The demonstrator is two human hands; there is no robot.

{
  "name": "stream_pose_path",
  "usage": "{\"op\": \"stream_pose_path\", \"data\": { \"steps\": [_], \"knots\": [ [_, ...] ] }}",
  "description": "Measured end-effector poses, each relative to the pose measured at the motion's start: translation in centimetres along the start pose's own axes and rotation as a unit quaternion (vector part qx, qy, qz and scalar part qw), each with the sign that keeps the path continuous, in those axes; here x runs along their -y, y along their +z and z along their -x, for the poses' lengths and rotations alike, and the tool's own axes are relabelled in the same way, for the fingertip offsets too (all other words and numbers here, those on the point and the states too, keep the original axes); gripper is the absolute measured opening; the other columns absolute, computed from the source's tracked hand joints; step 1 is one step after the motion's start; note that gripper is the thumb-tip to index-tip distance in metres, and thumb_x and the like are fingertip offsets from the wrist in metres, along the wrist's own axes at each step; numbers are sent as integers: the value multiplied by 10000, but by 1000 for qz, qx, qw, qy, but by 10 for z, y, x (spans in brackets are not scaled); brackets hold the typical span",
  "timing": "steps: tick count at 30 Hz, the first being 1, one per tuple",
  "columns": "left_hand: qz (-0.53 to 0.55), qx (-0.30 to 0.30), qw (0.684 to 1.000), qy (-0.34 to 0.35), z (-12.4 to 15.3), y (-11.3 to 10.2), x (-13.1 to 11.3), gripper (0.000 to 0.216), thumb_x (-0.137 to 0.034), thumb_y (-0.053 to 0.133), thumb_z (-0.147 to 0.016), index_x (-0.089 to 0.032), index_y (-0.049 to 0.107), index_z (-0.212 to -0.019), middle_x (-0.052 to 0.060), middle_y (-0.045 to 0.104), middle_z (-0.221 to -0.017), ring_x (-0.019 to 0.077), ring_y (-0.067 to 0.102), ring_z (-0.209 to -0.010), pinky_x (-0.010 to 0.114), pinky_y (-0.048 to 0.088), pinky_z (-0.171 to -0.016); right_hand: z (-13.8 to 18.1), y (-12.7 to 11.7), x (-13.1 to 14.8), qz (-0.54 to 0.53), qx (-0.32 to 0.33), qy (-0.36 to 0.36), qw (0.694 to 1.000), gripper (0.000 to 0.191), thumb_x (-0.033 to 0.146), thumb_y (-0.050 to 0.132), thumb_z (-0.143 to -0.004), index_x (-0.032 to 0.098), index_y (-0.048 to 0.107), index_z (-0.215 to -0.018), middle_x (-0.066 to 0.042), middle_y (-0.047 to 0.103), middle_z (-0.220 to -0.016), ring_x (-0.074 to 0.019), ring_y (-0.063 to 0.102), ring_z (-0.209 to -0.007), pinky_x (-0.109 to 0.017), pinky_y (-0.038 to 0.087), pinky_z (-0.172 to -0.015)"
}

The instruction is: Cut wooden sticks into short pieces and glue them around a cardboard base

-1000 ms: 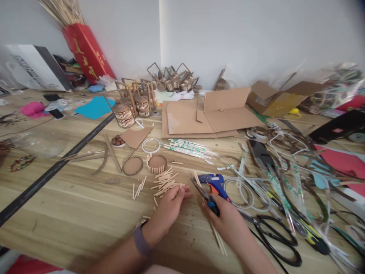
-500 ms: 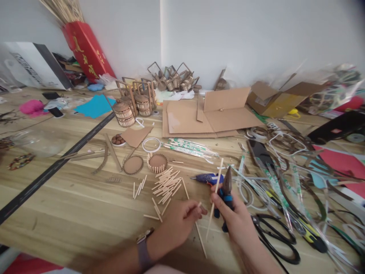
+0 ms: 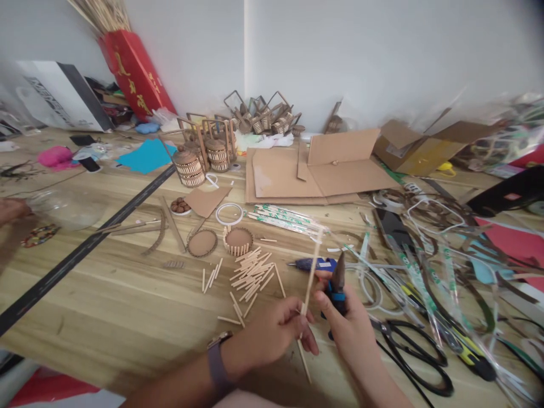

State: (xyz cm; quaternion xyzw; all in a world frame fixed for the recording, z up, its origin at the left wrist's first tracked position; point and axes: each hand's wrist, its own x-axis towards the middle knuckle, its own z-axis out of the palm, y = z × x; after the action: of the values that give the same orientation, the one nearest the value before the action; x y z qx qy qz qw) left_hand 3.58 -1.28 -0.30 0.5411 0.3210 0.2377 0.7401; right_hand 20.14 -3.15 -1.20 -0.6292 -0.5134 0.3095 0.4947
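Observation:
My left hand [image 3: 278, 331], with a watch on its wrist, pinches a thin wooden stick [image 3: 313, 272] that stands nearly upright and is slightly blurred. My right hand [image 3: 352, 326] is closed around pliers [image 3: 338, 277], whose jaws point up and away. Behind the hands lies a blue glue gun [image 3: 314, 264], partly hidden by the stick. A heap of short cut sticks [image 3: 250, 272] is on the table left of the pliers. Beyond it stand a small round cardboard base ringed with upright sticks [image 3: 238, 242] and a flat cardboard disc [image 3: 202, 243].
Black-handled scissors [image 3: 419, 351], a yellow-black cutter [image 3: 470, 357] and tangled strips crowd the right side. Flat cardboard [image 3: 284, 178] and small finished baskets [image 3: 191, 168] stand at the back. Another person's hand [image 3: 15, 211] is at the far left, beside a clear plastic container [image 3: 63, 207].
The stick has passed from my right hand's fingers to my left hand, which has moved right and now pinches it. The pliers stay in my right hand. Another person's hand has appeared at far left.

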Motion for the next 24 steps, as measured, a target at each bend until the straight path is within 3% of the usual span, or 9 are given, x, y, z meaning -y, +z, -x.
{"op": "stream_pose_path", "data": {
  "steps": [4, 8, 12, 18, 24],
  "knots": [
    [128, -106, 986, 6, -6, -11, -1, 451, -612, 641, -766, -180, 540, -844, 18, 635, -741, 173, 594, -706, 298, 441, -722, 2, 5, 7, 55, 80, -35, 995, 399, 387, 721, -729, 230, 641, -1087, -29, 689, -853, -224, 657, -763, -331, 549, -723],
    [184, -137, 973, 0, -9, -13, -2, 431, -555, 734, -700, -171, 586, -831, 14, 639, -764, 173, 582, -719, 300, 442, -732, 7, 10, 8, 130, 155, -116, 973, 419, 247, 712, -733, 265, 648, -1146, -66, 677, -1023, -269, 644, -973, -397, 539, -856],
    [174, -112, 978, 23, -8, -8, 0, 445, -558, 740, -714, -148, 649, -864, 46, 676, -873, 198, 595, -839, 296, 427, -779, 9, 11, 3, 161, 164, -146, 962, 368, 220, 642, -819, 267, 626, -1183, -79, 648, -1036, -269, 631, -1015, -409, 528, -882],
    [140, -74, 987, 36, -9, -6, 5, 615, -687, 703, -693, -147, 672, -987, 90, 684, -1033, 256, 596, -992, 349, 424, -887, 8, 10, -1, 171, 157, -129, 964, 382, 198, 664, -787, 268, 620, -1160, -75, 642, -1028, -281, 634, -993, -418, 528, -867],
    [142, -83, 986, 41, -8, -8, -2, 573, -686, 672, -729, -140, 644, -900, 71, 672, -872, 233, 620, -861, 347, 461, -815, 4, 8, 4, 124, 133, -93, 979, 316, 269, 725, -723, 246, 643, -1027, -59, 665, -977, -268, 628, -964, -371, 521, -824]
  ]
}}
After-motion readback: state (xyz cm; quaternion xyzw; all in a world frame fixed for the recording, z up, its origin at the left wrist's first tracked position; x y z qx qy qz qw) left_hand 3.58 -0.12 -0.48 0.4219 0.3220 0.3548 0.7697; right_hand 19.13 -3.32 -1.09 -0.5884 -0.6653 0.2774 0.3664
